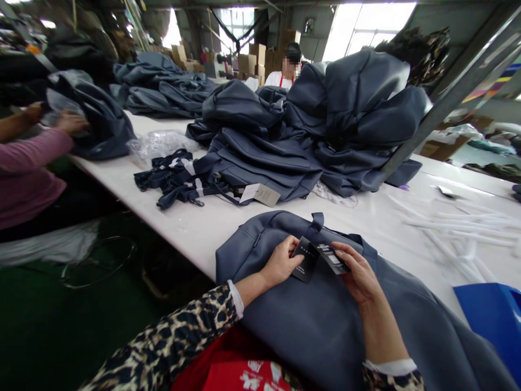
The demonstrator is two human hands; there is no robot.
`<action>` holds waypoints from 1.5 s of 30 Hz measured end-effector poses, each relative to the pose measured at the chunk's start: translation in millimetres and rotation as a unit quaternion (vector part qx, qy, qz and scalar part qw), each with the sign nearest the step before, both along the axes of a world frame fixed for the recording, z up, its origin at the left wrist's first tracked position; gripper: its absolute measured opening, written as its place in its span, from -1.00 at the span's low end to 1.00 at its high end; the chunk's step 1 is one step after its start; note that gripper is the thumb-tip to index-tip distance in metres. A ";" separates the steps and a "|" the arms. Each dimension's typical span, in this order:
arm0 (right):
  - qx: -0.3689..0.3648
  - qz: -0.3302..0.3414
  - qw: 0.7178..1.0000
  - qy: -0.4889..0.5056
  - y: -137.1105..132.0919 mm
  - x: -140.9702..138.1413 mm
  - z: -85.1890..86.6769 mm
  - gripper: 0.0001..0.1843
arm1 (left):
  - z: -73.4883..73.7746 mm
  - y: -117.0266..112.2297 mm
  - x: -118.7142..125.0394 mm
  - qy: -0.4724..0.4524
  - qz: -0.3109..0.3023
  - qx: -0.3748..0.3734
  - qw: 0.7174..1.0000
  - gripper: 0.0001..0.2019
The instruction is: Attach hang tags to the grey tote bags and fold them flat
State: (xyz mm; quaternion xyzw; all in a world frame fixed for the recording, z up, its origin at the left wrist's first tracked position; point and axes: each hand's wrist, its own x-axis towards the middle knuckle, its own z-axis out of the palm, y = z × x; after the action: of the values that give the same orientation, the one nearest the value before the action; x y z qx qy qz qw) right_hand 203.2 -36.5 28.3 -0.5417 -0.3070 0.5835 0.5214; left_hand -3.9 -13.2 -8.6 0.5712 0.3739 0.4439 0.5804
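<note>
- Leopard-print sleeves [163,334] with white cuffs, red garment [232,372] just below them, nearest camera
- Slate-blue bag [313,331] lying flat on white worktop [195,233], under both hands, partly off the near edge
- Heap of folded slate-blue bags [260,160] further along worktop, more piled behind it
- Co-worker in pink sleeves [28,163] at left, both hands [71,122] on a dark blue bag [106,127]
- Person in white top and red apron straps [285,80] behind the heap, cardboard cartons [252,60] behind them
- Blue box or bag [492,326] at right worktop edge, cannot tell which
- White plastic strips [456,233] scattered on worktop
- Navy webbing straps [175,179] beside heap
- Left hand [279,266] pinching black hang tag [305,259], fingers closed on it
- Right hand [358,271] pinching second black hang tag [332,259]; both tags just below bag's loop handle [316,222]
</note>
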 end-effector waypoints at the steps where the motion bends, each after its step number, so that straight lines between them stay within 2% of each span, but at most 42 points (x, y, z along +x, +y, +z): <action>1: 0.001 -0.003 1.000 -0.001 -0.5 0.3 -0.3 -0.50 | 0.0 -0.5 0.1 0.000 0.003 0.004 1.000 -0.82; 6: 0.020 0.000 0.999 -0.040 -2.7 11.5 5.3 -0.48 | 1.1 -1.5 -0.5 0.004 0.024 0.030 0.999 -0.87; 9: 0.040 0.066 0.991 -0.112 -2.6 23.7 14.4 -0.46 | 2.5 -0.7 -2.4 0.008 0.046 0.050 0.998 -0.91; 11: 0.061 0.117 0.973 -0.189 -0.9 30.6 19.6 -0.45 | 3.6 -0.2 -3.8 0.013 0.057 0.060 0.996 -0.92; 14: 0.100 0.153 0.921 -0.344 4.1 34.8 23.0 -0.43 | 4.8 -0.1 -5.2 0.018 0.066 0.069 0.995 -0.93; 18: 0.146 0.124 0.814 -0.548 5.9 22.5 27.0 -0.46 | 4.3 0.2 -5.1 0.023 0.064 0.064 0.996 -0.92; 19: 0.160 0.110 0.797 -0.572 3.9 16.4 29.3 -0.49 | 3.6 0.5 -4.9 0.023 0.062 0.061 0.996 -0.92; 20: 0.175 0.101 0.793 -0.575 1.1 9.6 31.9 -0.53 | 2.9 0.9 -4.7 0.023 0.059 0.056 0.996 -0.91; 21: 0.184 0.104 0.803 -0.557 -2.2 2.8 34.4 -0.57 | 2.1 1.3 -4.5 0.022 0.055 0.051 0.997 -0.91; 24: 0.163 0.144 0.882 -0.418 -10.6 -12.8 35.8 -0.62 | 0.1 2.2 -4.0 0.022 0.042 0.042 0.998 -0.90; 26: 0.129 0.113 0.918 -0.357 -12.1 -17.2 28.2 -0.56 | -0.9 2.2 -3.6 0.021 0.039 0.041 0.998 -0.90; 28: 0.087 0.070 0.924 -0.366 -10.8 -19.0 15.2 -0.52 | -1.7 1.6 -3.0 0.022 0.040 0.042 0.998 -0.90; 31: 0.032 0.080 0.909 -0.407 -9.4 -25.0 -4.5 -0.52 | -3.1 0.8 -2.1 0.024 0.038 0.046 0.998 -0.90; 35: 0.020 0.038 0.890 -0.455 -11.3 -38.3 -17.0 -0.36 | -4.8 1.3 -1.8 0.027 0.040 0.053 0.997 -0.89; 40: 0.054 0.018 0.928 -0.369 -9.8 -34.6 -20.4 -0.49 | -5.7 1.6 -2.8 0.032 0.040 0.053 0.997 -0.88; 45: 0.046 0.017 0.951 -0.306 -9.2 -30.9 -17.5 -0.44 | -4.8 1.6 -3.4 0.027 0.036 0.058 0.997 -0.89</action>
State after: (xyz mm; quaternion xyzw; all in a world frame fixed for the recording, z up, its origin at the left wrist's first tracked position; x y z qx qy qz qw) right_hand 172.3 -45.7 10.8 -0.6647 -0.4873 0.3835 0.4168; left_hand -7.3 -11.6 -13.4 0.6022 0.3831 0.4699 0.5194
